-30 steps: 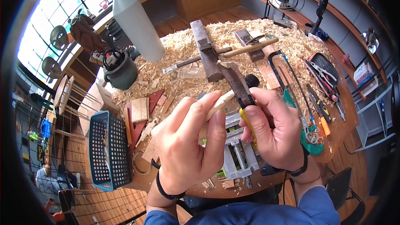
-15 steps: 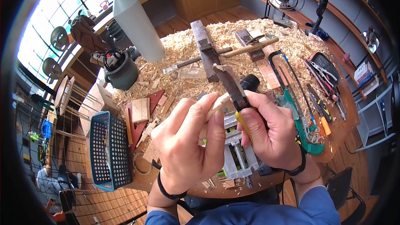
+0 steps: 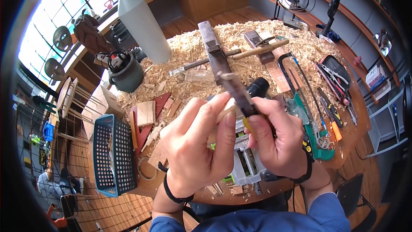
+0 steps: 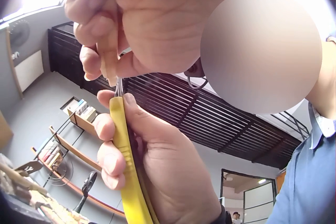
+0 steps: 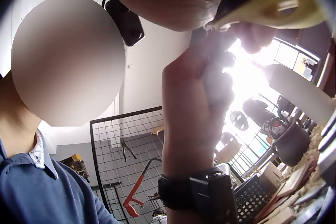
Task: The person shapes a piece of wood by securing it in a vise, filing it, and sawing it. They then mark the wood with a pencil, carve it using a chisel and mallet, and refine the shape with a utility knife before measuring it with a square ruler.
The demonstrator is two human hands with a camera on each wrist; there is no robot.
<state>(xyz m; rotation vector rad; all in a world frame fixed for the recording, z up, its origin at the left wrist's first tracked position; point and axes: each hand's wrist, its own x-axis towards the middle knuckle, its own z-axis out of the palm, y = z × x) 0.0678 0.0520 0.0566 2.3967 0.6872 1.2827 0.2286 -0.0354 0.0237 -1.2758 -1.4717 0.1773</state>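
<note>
Between thumb and fingers, my left hand (image 3: 195, 139) pinches a small pale piece of wood (image 3: 226, 110), also seen in the left wrist view as a light wood piece (image 4: 108, 58). My right hand (image 3: 279, 139) grips a knife by its yellow handle (image 4: 126, 155), thumb near the blade end. The dark, broad blade (image 3: 237, 92) points up and away from me, slightly blurred, beside the wood. In the left wrist view the knife's metal meets the lower end of the wood. My palm hides part of the handle in the head view.
A metal vise (image 3: 249, 165) is below the hands. Wood shavings (image 3: 189, 43) cover the table around hand planes (image 3: 214, 51) and a mallet-like tool (image 3: 264, 48). A green saw (image 3: 319, 146) lies right, a blue basket (image 3: 113, 159) left, a white bottle (image 3: 143, 25) behind.
The knife has shifted slightly down and toward me, its blade turned and blurred, with the right hand. The left hand has moved a little right and keeps its pinch on the wood.
</note>
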